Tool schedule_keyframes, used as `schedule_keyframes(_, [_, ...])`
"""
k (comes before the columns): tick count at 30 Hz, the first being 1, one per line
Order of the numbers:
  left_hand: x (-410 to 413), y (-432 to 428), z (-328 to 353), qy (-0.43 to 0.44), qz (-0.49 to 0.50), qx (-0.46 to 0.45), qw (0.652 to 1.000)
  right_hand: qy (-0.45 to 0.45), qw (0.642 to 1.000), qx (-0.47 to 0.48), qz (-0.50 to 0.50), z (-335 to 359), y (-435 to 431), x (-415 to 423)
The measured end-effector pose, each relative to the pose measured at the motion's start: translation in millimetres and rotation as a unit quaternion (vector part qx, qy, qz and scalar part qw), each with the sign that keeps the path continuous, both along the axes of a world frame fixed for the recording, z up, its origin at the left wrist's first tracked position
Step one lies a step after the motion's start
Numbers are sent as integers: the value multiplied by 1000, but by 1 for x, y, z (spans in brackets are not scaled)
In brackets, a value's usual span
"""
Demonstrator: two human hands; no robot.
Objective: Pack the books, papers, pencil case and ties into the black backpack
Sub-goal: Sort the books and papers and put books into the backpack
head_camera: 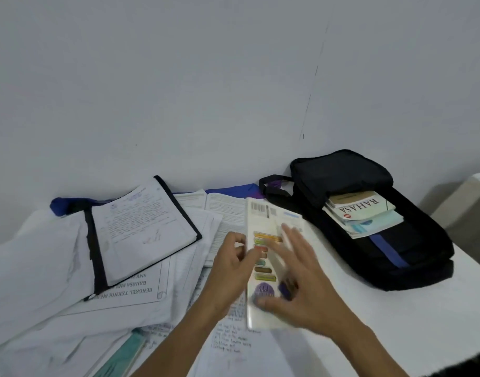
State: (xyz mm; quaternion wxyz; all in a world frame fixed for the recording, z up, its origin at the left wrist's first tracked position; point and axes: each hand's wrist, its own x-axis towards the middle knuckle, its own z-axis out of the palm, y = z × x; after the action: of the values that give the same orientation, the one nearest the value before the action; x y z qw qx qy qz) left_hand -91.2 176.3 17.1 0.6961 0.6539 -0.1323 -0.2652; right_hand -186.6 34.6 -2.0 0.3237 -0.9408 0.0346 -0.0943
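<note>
– What was the surface like?
– A white table [383,322] stood against a pale wall [152,77]. A thin dark crack [312,91] ran down the wall.
– And the black backpack [413,268]?
– It lay open at the far right, with some books [361,210] already inside. Loose papers [141,297] and a black-edged folder [143,227] covered the left side, and a blue cloth [233,190] lay by the wall.
– The hands?
– Between the papers and the backpack was a white book [263,213]. The left hand [230,259] pinched its left edge with curled fingers. The right hand [301,284], blurred, lay on the cover with its fingers spread apart.
</note>
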Motion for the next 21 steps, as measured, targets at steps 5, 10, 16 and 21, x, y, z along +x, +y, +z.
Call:
schedule_keyframes(5, [4,-25,3,84,60,-35,994,58,998,2,-2,-2,-13,-20])
schedule_keyframes(10, [5,-59,4,138,73,-88,984,17,999,-38,20,0,-37,-24])
schedule_keyframes(16, [6,-115,-19,-162,39,162,972,-97,840,503,-178,-2,-92,-29])
schedule_keyframes(21, [2,-170,-42,-123,95,166,974,-79,688,695,-193,6,-151,-38])
